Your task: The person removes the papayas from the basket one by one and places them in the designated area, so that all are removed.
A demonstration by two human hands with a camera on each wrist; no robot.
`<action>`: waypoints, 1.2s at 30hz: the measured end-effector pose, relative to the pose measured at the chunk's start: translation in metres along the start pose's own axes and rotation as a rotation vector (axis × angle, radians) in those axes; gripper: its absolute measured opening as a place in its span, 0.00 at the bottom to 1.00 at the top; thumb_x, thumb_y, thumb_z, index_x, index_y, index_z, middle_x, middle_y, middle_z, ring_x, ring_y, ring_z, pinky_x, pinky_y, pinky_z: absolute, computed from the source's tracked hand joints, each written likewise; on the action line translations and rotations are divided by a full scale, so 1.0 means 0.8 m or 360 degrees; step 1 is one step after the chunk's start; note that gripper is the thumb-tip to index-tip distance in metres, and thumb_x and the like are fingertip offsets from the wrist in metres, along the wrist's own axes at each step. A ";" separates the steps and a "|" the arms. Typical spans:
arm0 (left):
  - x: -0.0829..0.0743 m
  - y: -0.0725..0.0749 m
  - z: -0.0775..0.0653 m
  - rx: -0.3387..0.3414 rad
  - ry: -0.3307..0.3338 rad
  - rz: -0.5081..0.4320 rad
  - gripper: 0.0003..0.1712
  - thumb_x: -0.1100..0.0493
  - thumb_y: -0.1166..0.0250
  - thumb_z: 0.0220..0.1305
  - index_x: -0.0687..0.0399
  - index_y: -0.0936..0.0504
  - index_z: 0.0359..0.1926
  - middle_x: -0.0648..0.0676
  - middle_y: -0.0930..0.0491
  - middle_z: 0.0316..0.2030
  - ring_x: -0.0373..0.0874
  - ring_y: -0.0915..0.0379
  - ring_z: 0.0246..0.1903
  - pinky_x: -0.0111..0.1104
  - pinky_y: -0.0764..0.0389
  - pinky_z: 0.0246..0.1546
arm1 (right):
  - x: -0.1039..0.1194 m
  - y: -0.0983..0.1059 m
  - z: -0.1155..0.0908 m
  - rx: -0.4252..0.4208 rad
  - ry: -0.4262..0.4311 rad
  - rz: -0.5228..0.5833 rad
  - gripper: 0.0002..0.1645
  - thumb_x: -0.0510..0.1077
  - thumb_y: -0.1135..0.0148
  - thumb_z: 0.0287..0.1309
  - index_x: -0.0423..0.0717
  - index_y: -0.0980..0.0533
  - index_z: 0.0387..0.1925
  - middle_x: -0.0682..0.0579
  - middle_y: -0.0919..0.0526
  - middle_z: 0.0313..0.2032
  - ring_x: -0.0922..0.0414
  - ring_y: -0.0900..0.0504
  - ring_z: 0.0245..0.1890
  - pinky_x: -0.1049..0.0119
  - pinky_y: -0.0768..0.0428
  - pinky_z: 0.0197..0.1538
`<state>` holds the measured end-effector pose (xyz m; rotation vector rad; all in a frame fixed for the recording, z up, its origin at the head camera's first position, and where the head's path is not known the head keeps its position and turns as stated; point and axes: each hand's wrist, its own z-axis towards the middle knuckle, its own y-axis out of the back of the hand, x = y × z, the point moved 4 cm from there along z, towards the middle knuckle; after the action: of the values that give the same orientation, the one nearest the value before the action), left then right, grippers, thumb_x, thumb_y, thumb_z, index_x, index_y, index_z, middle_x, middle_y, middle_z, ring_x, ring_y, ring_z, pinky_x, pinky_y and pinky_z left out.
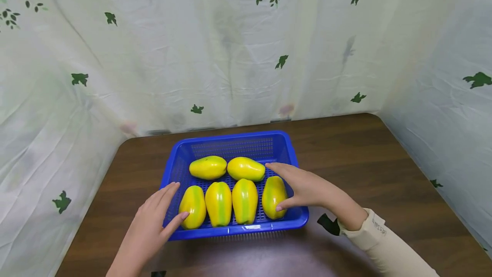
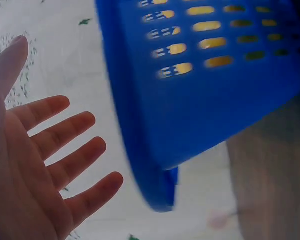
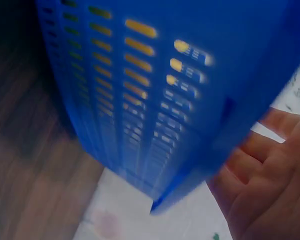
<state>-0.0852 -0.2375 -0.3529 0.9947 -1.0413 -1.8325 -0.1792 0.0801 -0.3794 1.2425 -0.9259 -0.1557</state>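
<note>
The 6 fruits point(image 1: 218, 204) are coloured yellow, several streaked with green. The basket point(image 1: 207, 232) is coloured deep blue and patterned with slotted rows. The table point(image 1: 338, 153) is grained in dark brown. The white curtain point(image 1: 246, 54) is printed with green bird and leaf shapes; the sleeve point(image 1: 392, 245) is coloured cream.

We see basket point(image 1: 230, 136) on table point(image 1: 346, 153), curtain point(image 1: 246, 33) behind. Inside: two papayas point(image 1: 208, 167) side by side at back, four papayas point(image 1: 218, 204) in row before them. Left hand point(image 1: 151, 215) at basket's left, right hand point(image 1: 303, 185) at right.
</note>
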 end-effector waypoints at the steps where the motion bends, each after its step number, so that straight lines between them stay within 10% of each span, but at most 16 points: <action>1: 0.002 -0.003 -0.004 -0.0017 0.0024 -0.0023 0.37 0.50 0.35 0.54 0.59 0.36 0.61 0.61 0.32 0.55 0.58 0.39 0.54 0.54 0.37 0.48 | 0.001 -0.002 0.003 0.0018 -0.0014 0.0007 0.59 0.62 0.31 0.38 0.47 0.49 0.67 0.51 0.44 0.65 0.55 0.44 0.63 0.57 0.42 0.61; 27: 0.011 -0.038 -0.034 -0.0126 0.0205 -0.0094 0.32 0.52 0.37 0.56 0.61 0.33 0.58 0.61 0.30 0.53 0.58 0.36 0.51 0.53 0.42 0.49 | 0.008 -0.039 0.035 0.0248 -0.0136 -0.0519 0.57 0.67 0.28 0.27 0.48 0.37 0.60 0.47 0.27 0.47 0.51 0.27 0.45 0.54 0.31 0.51; 36: 0.014 -0.043 -0.037 -0.0120 0.0235 -0.0075 0.31 0.51 0.38 0.57 0.61 0.33 0.58 0.61 0.30 0.53 0.57 0.36 0.52 0.52 0.44 0.51 | 0.007 -0.036 0.037 0.0250 -0.0161 -0.0463 0.48 0.64 0.30 0.32 0.45 0.32 0.55 0.49 0.26 0.47 0.52 0.29 0.47 0.54 0.37 0.56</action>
<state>-0.0720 -0.2434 -0.3973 1.0990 -0.8607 -1.7930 -0.1852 0.0443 -0.4009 1.5239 -0.8522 -0.3850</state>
